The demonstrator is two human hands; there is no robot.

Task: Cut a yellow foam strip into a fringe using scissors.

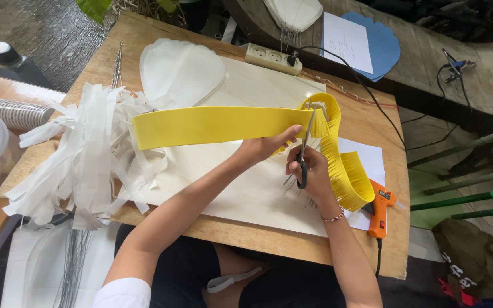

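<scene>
Wooden board point(258, 234) rests across the person's lap. White fringed strips point(87, 159) piled at its left edge; white petal-shaped sheets point(181, 71) near far left corner. White power strip point(273, 59) at far edge. Orange glue gun point(379, 211) at right edge.

Yellow foam strip point(218, 125): long flat band above board centre, right part looped and cut into fringe. Left hand point(263, 147) pinches the band. Right hand point(314, 171) fingers closed through scissors point(303, 151) handles, blades at the band's edge.

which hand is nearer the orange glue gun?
Right. The right hand, holding the scissors, is just left of the glue gun. The left hand pinches the yellow strip farther left.
</scene>
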